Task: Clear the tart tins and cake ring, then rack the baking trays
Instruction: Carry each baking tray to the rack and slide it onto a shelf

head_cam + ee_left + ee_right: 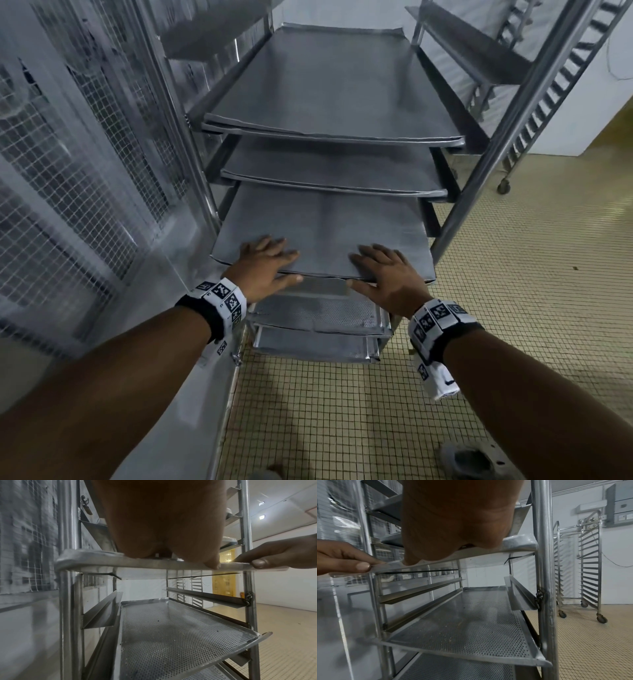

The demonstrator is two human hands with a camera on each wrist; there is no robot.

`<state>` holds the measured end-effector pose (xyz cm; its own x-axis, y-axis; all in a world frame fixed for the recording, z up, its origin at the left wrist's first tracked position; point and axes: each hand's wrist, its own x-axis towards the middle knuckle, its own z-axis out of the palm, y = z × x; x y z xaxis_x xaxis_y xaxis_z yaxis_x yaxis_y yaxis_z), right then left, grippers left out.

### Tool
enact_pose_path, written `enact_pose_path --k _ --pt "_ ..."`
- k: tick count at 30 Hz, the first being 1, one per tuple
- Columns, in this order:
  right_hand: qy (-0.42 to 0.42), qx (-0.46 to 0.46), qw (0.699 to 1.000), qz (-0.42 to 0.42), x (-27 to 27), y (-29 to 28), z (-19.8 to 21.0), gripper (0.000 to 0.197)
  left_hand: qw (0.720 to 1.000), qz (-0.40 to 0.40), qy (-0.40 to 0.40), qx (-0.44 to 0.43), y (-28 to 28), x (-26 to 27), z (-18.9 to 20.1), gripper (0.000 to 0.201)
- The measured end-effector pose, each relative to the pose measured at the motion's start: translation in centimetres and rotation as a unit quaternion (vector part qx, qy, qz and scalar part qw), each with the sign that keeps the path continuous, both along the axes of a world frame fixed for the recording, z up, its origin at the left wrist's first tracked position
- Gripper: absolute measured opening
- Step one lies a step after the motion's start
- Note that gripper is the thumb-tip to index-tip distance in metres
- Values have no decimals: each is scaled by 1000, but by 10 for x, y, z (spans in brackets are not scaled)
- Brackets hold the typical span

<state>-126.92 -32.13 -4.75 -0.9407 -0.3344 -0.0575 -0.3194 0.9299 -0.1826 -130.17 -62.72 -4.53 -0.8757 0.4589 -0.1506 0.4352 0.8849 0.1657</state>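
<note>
Both hands are lying flat on the front edge of a baking tray (322,226) that is sitting in the metal rack (479,192), sticking out past the two trays above it. The left hand (265,265) is pressing down with fingers spread, thumb on the rim; the right hand (387,274) is doing likewise. Below, a perforated tray (180,635) is resting on its rails. A second rack (583,563) is standing near the wall, probably empty.

Grey flat baking tray (322,226) lies level, partway into rack (507,113).
</note>
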Motion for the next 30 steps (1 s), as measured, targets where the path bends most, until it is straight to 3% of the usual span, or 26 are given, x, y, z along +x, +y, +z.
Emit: enact_pose_path --k 3,5,18,23,30 --pt "14 -1 1000 -2 -17 1 0 72 1000 14 0 -1 5 -15 5 83" --pt "20 -2 1000 -3 -29 3 -1 72 1000 20 1 2 7 -26 5 74" --pt "30 -16 999 -5 -83 12 -3 70 999 33 9 3 16 -77 7 69" --pt "40 -25 999 -5 -90 12 0 84 998 36 -1 42 16 -85 8 66" --pt "26 -15 999 -25 -96 7 7 64 998 37 -16 57 17 -95 13 62"
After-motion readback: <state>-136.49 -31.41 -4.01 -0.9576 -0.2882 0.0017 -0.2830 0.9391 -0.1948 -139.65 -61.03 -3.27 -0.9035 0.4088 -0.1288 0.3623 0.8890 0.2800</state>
